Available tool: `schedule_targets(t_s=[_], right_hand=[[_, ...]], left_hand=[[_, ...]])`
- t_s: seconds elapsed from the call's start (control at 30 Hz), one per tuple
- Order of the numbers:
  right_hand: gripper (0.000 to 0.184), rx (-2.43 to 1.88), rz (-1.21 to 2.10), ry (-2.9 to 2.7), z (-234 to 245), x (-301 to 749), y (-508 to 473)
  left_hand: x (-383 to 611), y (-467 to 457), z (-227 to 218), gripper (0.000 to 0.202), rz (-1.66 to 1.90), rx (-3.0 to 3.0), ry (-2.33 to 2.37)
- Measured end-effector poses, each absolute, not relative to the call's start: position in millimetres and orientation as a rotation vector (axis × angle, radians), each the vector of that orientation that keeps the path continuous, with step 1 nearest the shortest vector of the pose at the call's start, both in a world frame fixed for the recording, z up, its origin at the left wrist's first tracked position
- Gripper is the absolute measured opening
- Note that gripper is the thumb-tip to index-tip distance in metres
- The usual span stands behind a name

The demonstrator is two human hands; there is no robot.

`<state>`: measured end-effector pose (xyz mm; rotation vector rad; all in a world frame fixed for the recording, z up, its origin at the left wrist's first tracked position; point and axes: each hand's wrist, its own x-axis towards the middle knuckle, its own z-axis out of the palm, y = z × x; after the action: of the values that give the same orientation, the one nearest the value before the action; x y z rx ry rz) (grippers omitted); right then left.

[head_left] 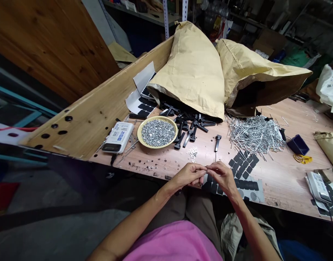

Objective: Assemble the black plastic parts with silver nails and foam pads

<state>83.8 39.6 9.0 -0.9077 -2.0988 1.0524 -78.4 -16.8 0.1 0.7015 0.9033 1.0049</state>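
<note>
My left hand (190, 174) and my right hand (221, 175) meet fingertip to fingertip at the table's front edge. Both are pinched closed; whatever sits between the fingers is too small to make out. Just beyond them lies a black T-shaped plastic piece (217, 141) with a thin metal rod. Left of it is a small patch of tiny metal washers (193, 153). Under and beside my right hand are sheets of black adhesive pads (244, 165). A yellow bowl (139, 135) full of small metal parts stands farther left.
Several black plastic pieces (193, 127) spill from a large paper sack (193, 72). A second sack (245, 61) gapes behind a heap of metal rods (256, 134). A white power bank (119, 136) lies by the wooden side board (101, 105). At right are a dark blue box (298, 145) and yellow scissors (302, 158).
</note>
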Motion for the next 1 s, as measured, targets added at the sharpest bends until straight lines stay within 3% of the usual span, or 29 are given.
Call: schedule_targets(t_s=[0.4, 0.77, 1.0], right_hand=[[0.027, -1.075, 1.511, -1.749, 11, 84, 37], [0.038, -1.158, 1.716, -1.192, -8, 73, 28], [0.035, -1.145, 1.677, -1.225, -13, 75, 28]], left_hand=[[-77, -18, 0, 0.042, 1.056, 0.613, 0.831], [-63, -16, 4, 0.047, 1.145, 0.597, 0.929], [-61, -15, 5, 0.046, 1.161, 0.627, 0.923]])
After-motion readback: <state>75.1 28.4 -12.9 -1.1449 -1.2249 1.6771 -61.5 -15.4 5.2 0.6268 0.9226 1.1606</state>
